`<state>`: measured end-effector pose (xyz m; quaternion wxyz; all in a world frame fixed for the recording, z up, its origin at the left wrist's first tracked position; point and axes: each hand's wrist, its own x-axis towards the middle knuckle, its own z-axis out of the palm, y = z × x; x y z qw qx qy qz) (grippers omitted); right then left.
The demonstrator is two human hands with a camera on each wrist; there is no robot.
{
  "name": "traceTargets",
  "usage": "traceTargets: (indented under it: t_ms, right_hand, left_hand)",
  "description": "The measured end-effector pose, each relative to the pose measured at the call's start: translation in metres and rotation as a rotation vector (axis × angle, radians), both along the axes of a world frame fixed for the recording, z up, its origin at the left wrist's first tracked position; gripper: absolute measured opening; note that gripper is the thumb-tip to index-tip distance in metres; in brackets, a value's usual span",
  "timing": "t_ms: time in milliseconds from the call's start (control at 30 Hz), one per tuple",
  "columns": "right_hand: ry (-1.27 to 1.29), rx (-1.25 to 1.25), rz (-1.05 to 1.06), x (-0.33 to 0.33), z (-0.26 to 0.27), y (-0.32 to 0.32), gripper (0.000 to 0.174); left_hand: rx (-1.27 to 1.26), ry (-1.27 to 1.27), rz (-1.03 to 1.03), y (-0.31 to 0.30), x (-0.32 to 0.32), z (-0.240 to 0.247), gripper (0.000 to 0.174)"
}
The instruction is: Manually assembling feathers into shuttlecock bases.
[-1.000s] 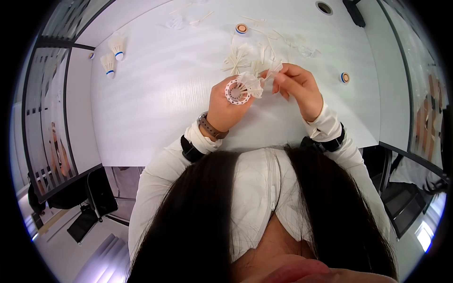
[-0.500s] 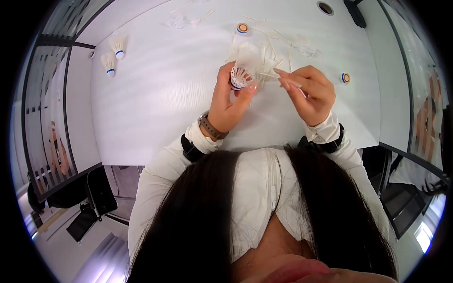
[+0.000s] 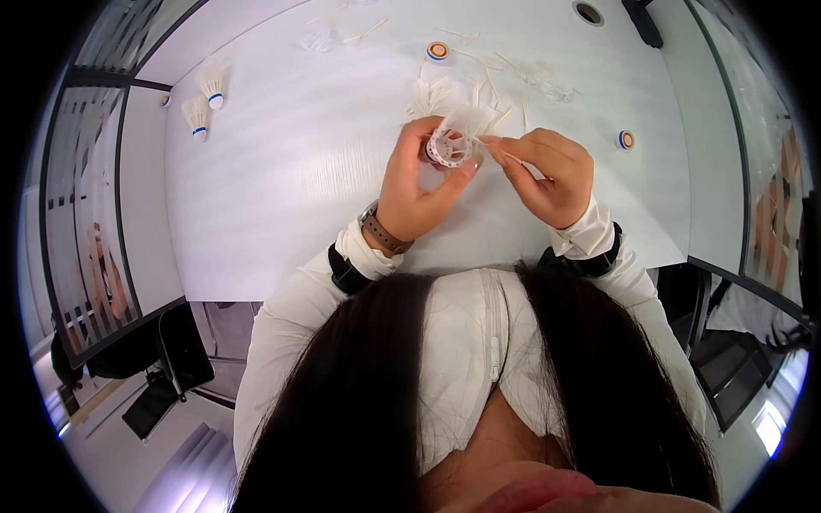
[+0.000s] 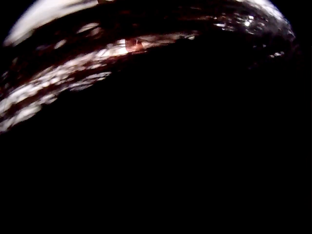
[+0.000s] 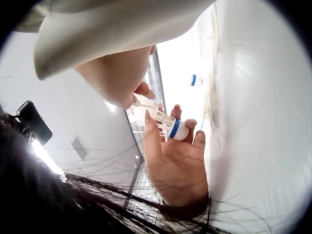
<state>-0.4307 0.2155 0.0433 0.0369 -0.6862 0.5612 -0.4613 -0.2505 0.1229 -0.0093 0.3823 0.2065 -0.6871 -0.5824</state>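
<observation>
A partly stripped shuttlecock [image 3: 448,149] is gripped in the left hand [image 3: 416,184], its ringed skirt facing up. Seen from the right wrist, the shuttlecock [image 5: 178,129] shows a white cork with a blue band, and the left hand [image 5: 179,165] curls its fingers around it. The right hand [image 3: 552,175] pinches a thin white feather shaft at the skirt's right edge; in the right wrist view the right hand [image 5: 119,75] is partly covered by its sleeve. The left wrist view is mostly dark, with neither hand recognisable.
Loose feathers and shafts [image 3: 432,96] lie beyond the hands. One bare cork [image 3: 438,51] sits at the back, another cork [image 3: 626,140] at the right. Two feathered shuttlecocks [image 3: 196,117] lie at the left. A round hole [image 3: 587,14] is at the table's back right.
The left hand has turned the shuttlecock and shifted slightly right. The right hand moved away to the right, then came back to the skirt with its fingers pinching a shaft.
</observation>
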Motion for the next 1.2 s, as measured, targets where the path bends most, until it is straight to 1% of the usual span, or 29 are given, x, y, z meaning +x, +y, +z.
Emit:
traceTargets:
  t_ms: [33, 133, 300, 367, 467, 567, 667, 767, 867, 967, 1200]
  right_hand:
    - [-0.057, 0.007, -0.023, 0.003, 0.003, -0.001, 0.017]
    - [-0.067, 0.106, -0.062, 0.003, 0.009, 0.001, 0.015]
    - [-0.126, 0.093, -0.069, 0.004, 0.010, 0.001, 0.005]
    - [-0.152, 0.087, -0.084, 0.003, 0.008, 0.002, 0.009]
    - [-0.170, 0.048, -0.096, 0.003, 0.008, 0.001, 0.014]
    - [-0.145, 0.064, -0.119, 0.002, 0.005, 0.002, 0.011]
    - [-0.121, 0.067, -0.101, 0.001, 0.005, 0.000, 0.009]
    - [-0.100, 0.076, -0.084, 0.001, 0.005, 0.000, 0.009]
    - [-0.088, 0.094, -0.082, 0.001, 0.004, -0.001, 0.008]
    - [-0.084, 0.095, -0.075, 0.002, 0.005, -0.001, 0.008]
    - [-0.078, 0.096, -0.081, 0.003, 0.005, -0.001, 0.008]
  left_hand:
    - [-0.048, -0.041, -0.018, -0.001, 0.002, 0.002, 0.051]
    - [-0.279, -0.147, -0.075, -0.005, 0.005, 0.010, 0.050]
    - [-0.218, -0.122, -0.079, -0.006, 0.005, 0.004, 0.050]
    - [-0.224, -0.130, -0.083, -0.006, 0.006, 0.004, 0.049]
    - [-0.121, -0.061, -0.061, -0.002, 0.002, 0.007, 0.049]
    - [-0.170, -0.065, -0.080, -0.003, 0.001, 0.010, 0.049]
    - [-0.146, -0.045, -0.074, -0.002, 0.000, 0.013, 0.049]
    - [-0.067, -0.015, -0.105, -0.001, 0.001, 0.011, 0.047]
    - [-0.089, -0.071, -0.172, -0.003, 0.004, 0.013, 0.051]
    - [-0.098, -0.063, -0.197, -0.004, 0.005, 0.013, 0.050]
    - [-0.078, -0.056, -0.203, -0.003, 0.004, 0.013, 0.049]
